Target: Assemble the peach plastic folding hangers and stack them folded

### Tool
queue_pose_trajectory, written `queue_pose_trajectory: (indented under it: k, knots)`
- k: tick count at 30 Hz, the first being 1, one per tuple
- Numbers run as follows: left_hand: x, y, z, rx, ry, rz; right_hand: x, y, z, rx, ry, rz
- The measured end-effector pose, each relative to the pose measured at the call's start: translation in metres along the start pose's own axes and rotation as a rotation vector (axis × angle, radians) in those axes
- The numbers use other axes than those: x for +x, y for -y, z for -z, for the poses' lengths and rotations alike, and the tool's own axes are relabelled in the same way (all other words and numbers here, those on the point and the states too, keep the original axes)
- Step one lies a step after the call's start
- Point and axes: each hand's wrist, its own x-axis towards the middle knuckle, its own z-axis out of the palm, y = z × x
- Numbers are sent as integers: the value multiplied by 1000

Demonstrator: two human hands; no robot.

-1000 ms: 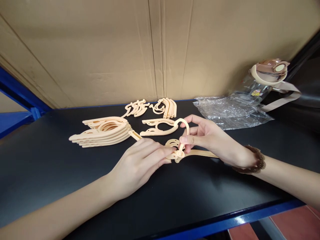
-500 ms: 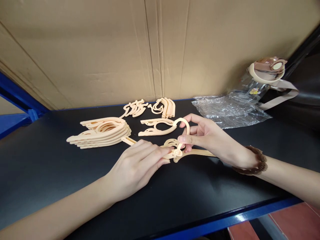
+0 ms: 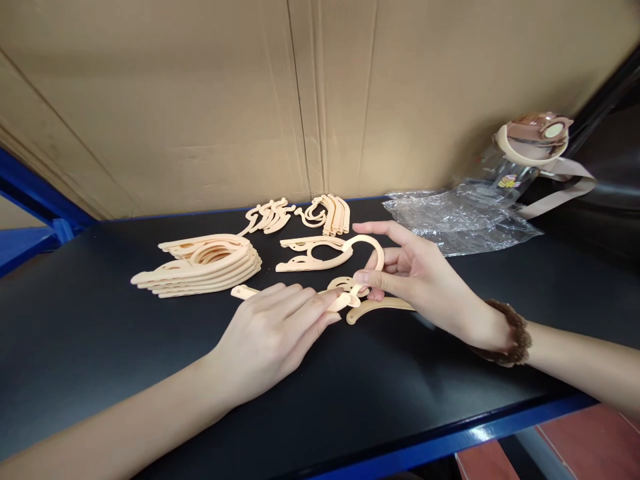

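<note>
My left hand point(image 3: 277, 330) is closed round a cream plastic hanger arm point(image 3: 245, 292), whose far end sticks out past my knuckles on the left. My right hand point(image 3: 413, 270) pinches a curved hanger hook point(image 3: 379, 257) between thumb and fingers, with the index finger lifted off it. The hook's lower end meets the hanger arm at my left fingertips; whether they are joined I cannot tell. Just beyond lies a piece with oval slots point(image 3: 341, 283), partly hidden. A separate curved hanger arm point(image 3: 383, 305) rests on the table under my right hand.
A stack of folded hangers point(image 3: 200, 267) lies on the left of the black table point(image 3: 320, 413). One folded hanger point(image 3: 305, 262) sits mid-table. Behind are hooks point(image 3: 270, 215) and loose arms point(image 3: 336, 215). Plastic bags point(image 3: 460, 220) and a strapped bottle point(image 3: 533, 147) stand back right.
The hook has tilted and shifted slightly right at its top. My right index finger has lifted from it. The hanger arm in my left hand has turned a little.
</note>
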Motion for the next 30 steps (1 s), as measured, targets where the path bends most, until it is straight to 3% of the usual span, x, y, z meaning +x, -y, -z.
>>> queue_pose_trajectory:
  k: [5,13,20,25,27,30]
  knots:
    - [2,-4,3,24,9,46,0,-2,0,1,25,-9]
    - [0,-17,10,-97,89,260,-1,-1,0,72,154,-61]
    - [0,-24,17,-471,205,461,0,5,5,-169,232,48]
    - [3,-23,16,-906,309,714,0,8,8,-367,216,147]
    - [3,-20,15,-1083,289,795,1,11,11,-481,215,193]
    - [3,-14,11,-1290,169,805,2,15,19,-768,264,264]
